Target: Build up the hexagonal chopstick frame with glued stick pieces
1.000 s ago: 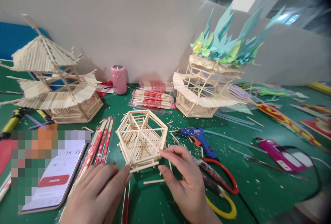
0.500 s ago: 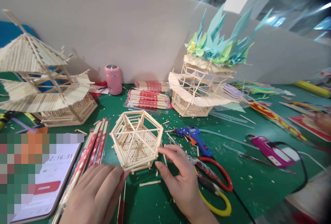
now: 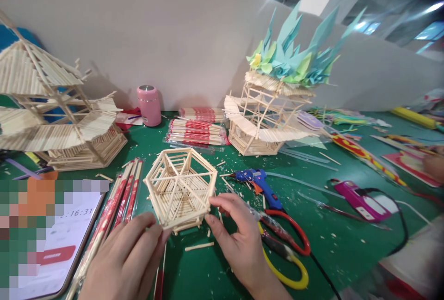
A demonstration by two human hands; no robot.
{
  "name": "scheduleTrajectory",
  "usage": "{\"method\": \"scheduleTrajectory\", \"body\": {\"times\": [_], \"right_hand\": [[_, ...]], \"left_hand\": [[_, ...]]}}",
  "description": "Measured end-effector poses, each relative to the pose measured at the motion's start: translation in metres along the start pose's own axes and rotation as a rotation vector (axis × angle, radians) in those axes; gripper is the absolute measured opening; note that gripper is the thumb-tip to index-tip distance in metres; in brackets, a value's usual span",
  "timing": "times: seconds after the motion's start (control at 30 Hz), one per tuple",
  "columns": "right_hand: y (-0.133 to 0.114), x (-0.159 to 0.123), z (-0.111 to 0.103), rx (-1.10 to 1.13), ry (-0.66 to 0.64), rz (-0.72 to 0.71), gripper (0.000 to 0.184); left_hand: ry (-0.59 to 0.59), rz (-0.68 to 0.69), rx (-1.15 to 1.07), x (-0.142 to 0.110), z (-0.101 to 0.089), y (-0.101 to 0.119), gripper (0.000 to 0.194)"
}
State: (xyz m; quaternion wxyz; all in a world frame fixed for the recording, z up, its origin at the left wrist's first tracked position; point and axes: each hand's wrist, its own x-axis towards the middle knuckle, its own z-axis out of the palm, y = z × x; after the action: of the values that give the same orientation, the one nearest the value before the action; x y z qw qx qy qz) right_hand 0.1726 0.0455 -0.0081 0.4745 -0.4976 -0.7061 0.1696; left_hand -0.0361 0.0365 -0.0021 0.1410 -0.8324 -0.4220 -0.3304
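Note:
A hexagonal frame of thin wooden sticks (image 3: 177,177) rests on the green table before me, with spokes crossing its top and a slatted floor inside. My left hand (image 3: 126,256) grips its near left corner, fingers curled together; the fingertips are partly hidden behind my hand. At the right corner, my right hand (image 3: 236,240) holds the frame between thumb and forefinger. A short loose stick (image 3: 199,246) lies just in front of the frame. To the right are a blue hot glue gun (image 3: 258,184) and scissors with yellow and red handles (image 3: 303,240).
Two stick pavilions stand behind, one at left (image 3: 69,131) and one topped with paper leaves (image 3: 256,136). Packs of sticks (image 3: 196,132), a pink flask (image 3: 149,106), a phone (image 3: 65,240) and a magenta power strip (image 3: 362,200) lie around. Another person's hand (image 3: 435,166) shows at far right.
The view has shifted slightly, so most things sit a little further left. Both hands keep their places at the frame's corners.

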Motion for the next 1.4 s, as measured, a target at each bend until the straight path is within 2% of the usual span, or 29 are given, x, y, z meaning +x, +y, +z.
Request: {"method": "scheduleTrajectory", "body": {"times": [0.4,0.7,1.13,1.4], "right_hand": [[-0.0007,-0.0011,0.0009,0.007,0.001,0.010,0.017],[-0.0011,0.0000,0.0001,0.018,-0.008,0.012,0.018],[-0.0005,0.0008,0.0009,0.033,-0.044,0.039,0.016],[0.0000,0.0013,0.0013,0.039,-0.054,0.038,0.020]], "left_hand": [[0.026,-0.009,0.015,-0.0014,-0.0035,0.0010,0.024],[0.033,0.009,-0.006,0.0065,-0.0036,0.0009,0.024],[0.006,0.029,-0.012,0.0035,-0.0018,-0.0020,0.022],[0.053,0.023,-0.002,0.0064,-0.0028,-0.0014,0.025]]}}
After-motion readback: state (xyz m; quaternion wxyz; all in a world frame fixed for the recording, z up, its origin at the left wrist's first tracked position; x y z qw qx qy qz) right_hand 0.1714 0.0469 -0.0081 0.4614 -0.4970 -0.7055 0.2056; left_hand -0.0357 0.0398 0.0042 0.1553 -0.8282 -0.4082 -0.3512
